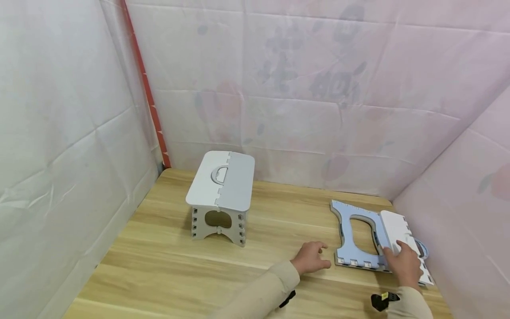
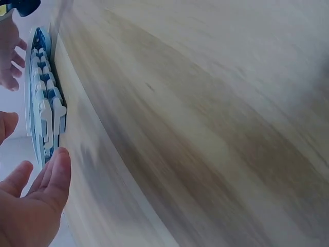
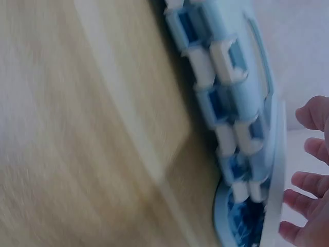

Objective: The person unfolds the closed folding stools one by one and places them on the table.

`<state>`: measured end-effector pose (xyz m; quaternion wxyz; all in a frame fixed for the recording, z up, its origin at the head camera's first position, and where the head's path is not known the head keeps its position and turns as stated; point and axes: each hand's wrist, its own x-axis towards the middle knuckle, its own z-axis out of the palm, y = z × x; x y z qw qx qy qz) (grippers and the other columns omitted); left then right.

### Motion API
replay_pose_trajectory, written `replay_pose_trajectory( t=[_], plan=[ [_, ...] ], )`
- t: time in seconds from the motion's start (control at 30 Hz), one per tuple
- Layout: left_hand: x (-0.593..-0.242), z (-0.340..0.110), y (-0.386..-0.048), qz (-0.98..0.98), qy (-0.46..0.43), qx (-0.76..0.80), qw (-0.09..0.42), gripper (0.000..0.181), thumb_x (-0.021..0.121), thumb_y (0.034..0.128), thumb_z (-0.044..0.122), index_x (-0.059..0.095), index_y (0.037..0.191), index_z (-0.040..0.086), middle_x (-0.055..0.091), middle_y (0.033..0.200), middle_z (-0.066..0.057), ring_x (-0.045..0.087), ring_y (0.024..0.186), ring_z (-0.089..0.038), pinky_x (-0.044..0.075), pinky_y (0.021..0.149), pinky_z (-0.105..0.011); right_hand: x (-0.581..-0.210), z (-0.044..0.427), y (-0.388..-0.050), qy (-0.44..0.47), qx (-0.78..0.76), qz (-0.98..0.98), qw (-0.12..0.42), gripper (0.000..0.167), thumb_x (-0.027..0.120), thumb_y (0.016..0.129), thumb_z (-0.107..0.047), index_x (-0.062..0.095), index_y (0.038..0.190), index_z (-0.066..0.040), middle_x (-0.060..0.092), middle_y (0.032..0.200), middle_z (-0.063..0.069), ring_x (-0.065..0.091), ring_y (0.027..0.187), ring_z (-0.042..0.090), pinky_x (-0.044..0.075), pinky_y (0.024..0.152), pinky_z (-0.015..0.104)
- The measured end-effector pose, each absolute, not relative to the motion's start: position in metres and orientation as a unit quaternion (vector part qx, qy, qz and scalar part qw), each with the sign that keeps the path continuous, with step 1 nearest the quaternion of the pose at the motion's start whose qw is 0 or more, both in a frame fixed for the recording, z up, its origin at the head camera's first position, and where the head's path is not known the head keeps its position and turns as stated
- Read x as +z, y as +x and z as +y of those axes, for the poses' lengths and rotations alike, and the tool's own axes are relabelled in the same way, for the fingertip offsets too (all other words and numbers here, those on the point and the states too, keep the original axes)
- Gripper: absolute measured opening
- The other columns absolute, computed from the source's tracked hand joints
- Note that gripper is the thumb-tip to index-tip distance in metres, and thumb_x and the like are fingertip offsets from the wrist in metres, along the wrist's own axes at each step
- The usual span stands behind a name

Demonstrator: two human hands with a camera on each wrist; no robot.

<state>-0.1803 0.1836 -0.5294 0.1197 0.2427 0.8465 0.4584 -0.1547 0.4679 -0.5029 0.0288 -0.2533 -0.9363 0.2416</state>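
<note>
A folded blue and white stool (image 1: 352, 239) lies flat at the right of the wooden table, its hinged edge (image 3: 239, 110) large in the right wrist view. Over its white panel is the right hand (image 1: 404, 265), fingers spread; whether they touch the panel cannot be told. Just left of the folded stool, the left hand (image 1: 311, 258) has thumb and fingers apart and holds nothing. In the left wrist view the left hand (image 2: 38, 206) is near the end of the folded stool (image 2: 46, 103).
An unfolded white and grey stool (image 1: 237, 181) stands upright at the back left of the table (image 1: 159, 261). Sheeted walls (image 1: 279, 88) border the table at the left, back and right.
</note>
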Motion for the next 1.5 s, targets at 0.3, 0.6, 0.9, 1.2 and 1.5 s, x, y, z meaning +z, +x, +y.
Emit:
replay_pose_trajectory(
  t=[0.3, 0.6, 0.9, 1.2, 1.5],
  plan=[
    [-0.52, 0.198, -0.182, 0.812, 0.184, 0.523, 0.182, 0.048, 0.076, 0.0755, 0.017, 0.06, 0.121, 0.014, 0.061, 0.087, 0.005, 0.054, 0.075, -0.003, 0.045, 0.062, -0.021, -0.509, 0.493, -0.154, -0.303, 0.22, -0.927, 0.032, 0.064, 0.047, 0.088, -0.032, 0.032, 0.135, 0.009, 0.031, 0.128, 0.04, 0.029, 0.112, 0.06, 0.026, 0.079, 0.072],
    [-0.516, 0.208, -0.181, 0.81, 0.15, 0.526, 0.211, 0.049, 0.075, 0.0756, 0.014, 0.058, 0.122, 0.013, 0.06, 0.077, 0.006, 0.055, 0.067, -0.005, 0.046, 0.062, -0.022, -0.514, 0.503, -0.149, -0.345, 0.24, -0.907, 0.03, 0.067, 0.045, 0.088, -0.035, 0.029, 0.137, 0.008, 0.027, 0.127, 0.041, 0.024, 0.112, 0.062, 0.024, 0.082, 0.069],
    [-0.516, 0.219, -0.176, 0.83, 0.144, 0.506, 0.187, 0.052, 0.075, 0.0733, 0.011, 0.058, 0.122, 0.008, 0.051, 0.067, 0.008, 0.047, 0.058, -0.004, 0.041, 0.056, -0.018, -0.534, 0.512, -0.137, -0.34, 0.257, -0.902, 0.063, 0.065, 0.044, 0.086, -0.033, 0.034, 0.131, 0.012, 0.032, 0.122, 0.042, 0.027, 0.109, 0.062, 0.025, 0.081, 0.069],
    [-0.526, 0.22, -0.176, 0.817, 0.176, 0.51, 0.203, 0.052, 0.072, 0.0748, 0.007, 0.058, 0.125, 0.007, 0.05, 0.066, 0.009, 0.042, 0.057, -0.002, 0.04, 0.058, -0.017, -0.535, 0.511, -0.133, -0.348, 0.263, -0.895, 0.095, 0.057, 0.046, 0.085, -0.034, 0.044, 0.117, 0.014, 0.043, 0.11, 0.04, 0.04, 0.099, 0.055, 0.033, 0.075, 0.062],
    [-0.53, 0.221, -0.175, 0.807, 0.171, 0.519, 0.225, 0.055, 0.072, 0.0756, 0.007, 0.056, 0.128, 0.009, 0.058, 0.082, 0.011, 0.05, 0.072, 0.002, 0.043, 0.065, -0.017, -0.54, 0.512, -0.131, -0.349, 0.264, -0.89, 0.128, 0.056, 0.048, 0.083, -0.033, 0.047, 0.104, 0.018, 0.046, 0.099, 0.043, 0.043, 0.091, 0.054, 0.033, 0.074, 0.058]
  ],
)
